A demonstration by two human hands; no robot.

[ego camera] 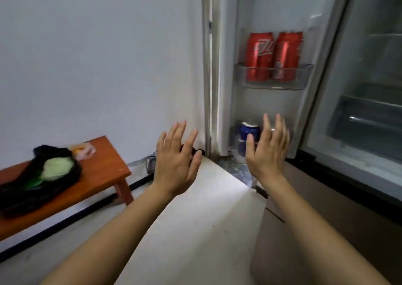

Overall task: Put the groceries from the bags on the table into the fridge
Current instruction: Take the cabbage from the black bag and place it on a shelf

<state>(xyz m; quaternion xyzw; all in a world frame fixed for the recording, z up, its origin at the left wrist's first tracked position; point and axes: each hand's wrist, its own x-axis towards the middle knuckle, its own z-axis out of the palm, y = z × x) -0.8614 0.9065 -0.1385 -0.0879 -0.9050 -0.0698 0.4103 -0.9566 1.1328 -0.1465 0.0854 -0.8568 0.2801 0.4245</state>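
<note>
fridge open, two red cans in door shelf | table left, black bag holding greens | left hand, right hand spread, empty | risk: cold escaping while bag sits well apart

The right hand covers part of the blue can and whatever stands beside it in the fridge door. The black bag on the counter is blurred and cut by the left edge; its pale green contents cannot be identified.
</note>
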